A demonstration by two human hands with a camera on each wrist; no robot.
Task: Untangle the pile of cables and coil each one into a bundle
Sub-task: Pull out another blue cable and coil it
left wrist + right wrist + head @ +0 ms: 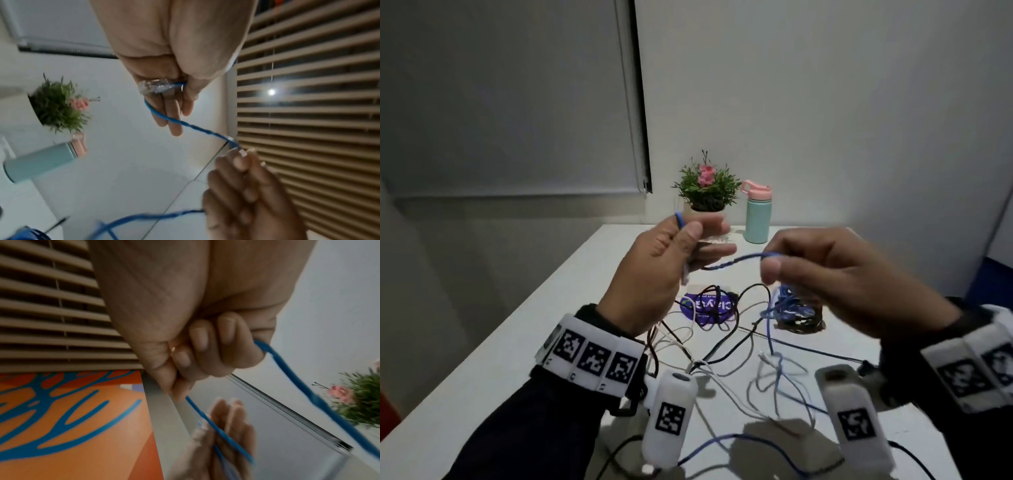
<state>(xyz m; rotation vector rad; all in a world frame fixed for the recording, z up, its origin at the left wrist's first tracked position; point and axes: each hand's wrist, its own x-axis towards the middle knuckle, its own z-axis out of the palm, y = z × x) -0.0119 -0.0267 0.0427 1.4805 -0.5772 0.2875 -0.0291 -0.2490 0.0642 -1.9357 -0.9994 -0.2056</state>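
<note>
A blue network cable (pixel 736 261) stretches in the air between both hands above the table. My left hand (pixel 681 246) pinches its end, thumb against fingers; the clear plug (pixel 155 86) lies across the fingers in the left wrist view. My right hand (pixel 784 263) grips the blue cable (pixel 273 356) a short way along, fingers curled round it. From the right hand the cable drops to a tangled blue heap (pixel 789 308). Black, white and grey cables (pixel 709 356) lie tangled on the white table (pixel 524 342) below the hands.
A potted plant (pixel 707 186) and a mint bottle with a pink lid (pixel 756 214) stand at the table's far edge by the wall. A purple printed pad (pixel 705 308) lies under the cables. Wrist cameras (pixel 671 414) hang below both wrists.
</note>
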